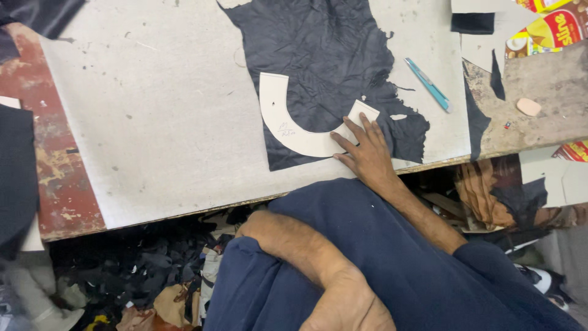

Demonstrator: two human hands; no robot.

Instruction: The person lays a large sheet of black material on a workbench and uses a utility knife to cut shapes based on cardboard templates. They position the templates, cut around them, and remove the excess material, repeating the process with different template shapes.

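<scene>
My right hand [367, 153] lies flat, fingers spread, on the right end of a white U-shaped card template [288, 132]. The template rests on a crumpled sheet of black leather [324, 55] spread over a grey cutting board [159, 122]. My left hand [349, 306] rests on my lap over dark blue cloth at the bottom edge. Its forearm is bent across my body and its fingers are out of view.
A blue-handled pen-like tool [429, 84] lies on the board to the right of the leather. Farther right are a small pink block [528, 106] and a colourful printed packet [554, 27]. Black offcuts and scraps [141, 270] are piled on the floor below the table edge.
</scene>
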